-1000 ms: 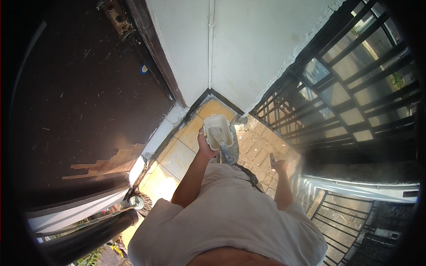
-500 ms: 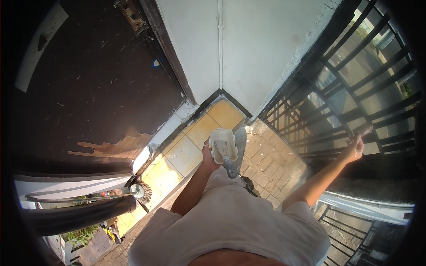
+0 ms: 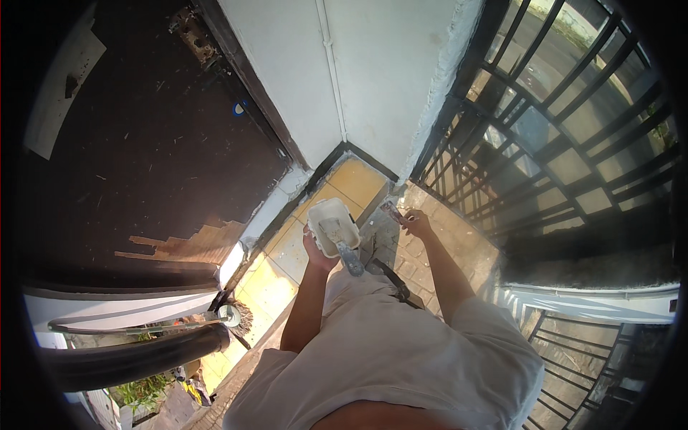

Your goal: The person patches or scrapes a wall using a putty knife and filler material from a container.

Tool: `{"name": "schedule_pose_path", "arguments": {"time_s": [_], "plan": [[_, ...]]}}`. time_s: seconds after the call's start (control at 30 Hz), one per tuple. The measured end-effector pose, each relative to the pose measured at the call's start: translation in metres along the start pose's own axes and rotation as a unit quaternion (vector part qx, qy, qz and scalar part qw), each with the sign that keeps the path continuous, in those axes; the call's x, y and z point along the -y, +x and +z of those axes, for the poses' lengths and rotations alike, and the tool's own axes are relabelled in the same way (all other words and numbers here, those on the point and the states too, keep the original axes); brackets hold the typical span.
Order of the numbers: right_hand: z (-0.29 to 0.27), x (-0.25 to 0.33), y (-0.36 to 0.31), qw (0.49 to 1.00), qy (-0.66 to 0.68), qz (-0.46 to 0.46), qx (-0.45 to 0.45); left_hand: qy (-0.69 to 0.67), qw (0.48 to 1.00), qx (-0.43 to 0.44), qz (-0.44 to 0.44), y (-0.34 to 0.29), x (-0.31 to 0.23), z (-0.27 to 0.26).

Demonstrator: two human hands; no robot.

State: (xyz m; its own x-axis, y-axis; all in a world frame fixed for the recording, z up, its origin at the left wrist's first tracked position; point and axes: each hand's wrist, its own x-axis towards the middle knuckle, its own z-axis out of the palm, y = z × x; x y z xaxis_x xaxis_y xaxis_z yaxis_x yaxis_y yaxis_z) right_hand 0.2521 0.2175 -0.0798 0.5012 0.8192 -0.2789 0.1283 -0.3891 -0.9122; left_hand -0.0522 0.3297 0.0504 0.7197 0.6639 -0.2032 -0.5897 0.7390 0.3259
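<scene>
My left hand [image 3: 315,251] grips the side of an off-white rectangular tub [image 3: 316,215], its inside smeared with pale paste. A putty knife [image 3: 349,259] leans in the tub, blade down in the paste and grey, smeared handle over the near rim. To the right of the tub, my right hand [image 3: 416,223] is closed around a small flat scraper [image 3: 390,210], whose greyish end points left toward the tub. A gap separates the scraper from the tub.
White walls [image 3: 387,79] meet in a corner ahead. A dark, scratched door [image 3: 172,143] stands at left, a black barred gate [image 3: 545,136] at right. Below are yellow tiles [image 3: 353,179] and brick paving [image 3: 423,265]. A mop head [image 3: 240,317] lies lower left.
My right hand has swung in from the gate at far right to beside the tub, bringing the scraper. The tub in my left hand has shifted slightly left, and the view has turned right.
</scene>
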Motion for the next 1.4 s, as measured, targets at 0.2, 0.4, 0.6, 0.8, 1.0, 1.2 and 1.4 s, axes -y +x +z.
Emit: {"name": "schedule_pose_path", "arguments": {"time_s": [0.2, 0.4, 0.6, 0.8, 1.0, 1.2, 1.4], "plan": [[-0.070, -0.080, -0.117, 0.972, 0.120, 0.037, -0.201, -0.011, 0.997, 0.032, -0.069, -0.012, 0.041, 0.003], [-0.056, -0.040, -0.247, 0.925, 0.137, 0.112, -0.337, 0.038, 0.974, 0.064, -0.213, -0.017, 0.087, 0.018], [0.025, -0.002, -0.358, 0.833, 0.232, 0.004, -0.503, 0.118, 0.901, 0.119, -0.400, -0.022, 0.138, 0.009], [0.112, 0.044, -0.460, 0.742, 0.109, -0.004, -0.661, 0.104, 0.784, 0.212, -0.574, -0.117, 0.184, 0.016], [0.178, 0.049, -0.534, 0.613, 0.391, -0.035, -0.685, 0.154, 0.712, 0.170, -0.663, -0.174, 0.232, -0.061], [0.232, 0.024, -0.623, 0.504, 0.460, -0.069, -0.727, 0.188, 0.576, 0.237, -0.759, -0.271, 0.279, -0.053], [0.289, -0.008, -0.730, 0.353, 0.287, -0.048, -0.889, 0.154, 0.362, 0.299, -0.870, -0.431, 0.321, -0.015]]}}
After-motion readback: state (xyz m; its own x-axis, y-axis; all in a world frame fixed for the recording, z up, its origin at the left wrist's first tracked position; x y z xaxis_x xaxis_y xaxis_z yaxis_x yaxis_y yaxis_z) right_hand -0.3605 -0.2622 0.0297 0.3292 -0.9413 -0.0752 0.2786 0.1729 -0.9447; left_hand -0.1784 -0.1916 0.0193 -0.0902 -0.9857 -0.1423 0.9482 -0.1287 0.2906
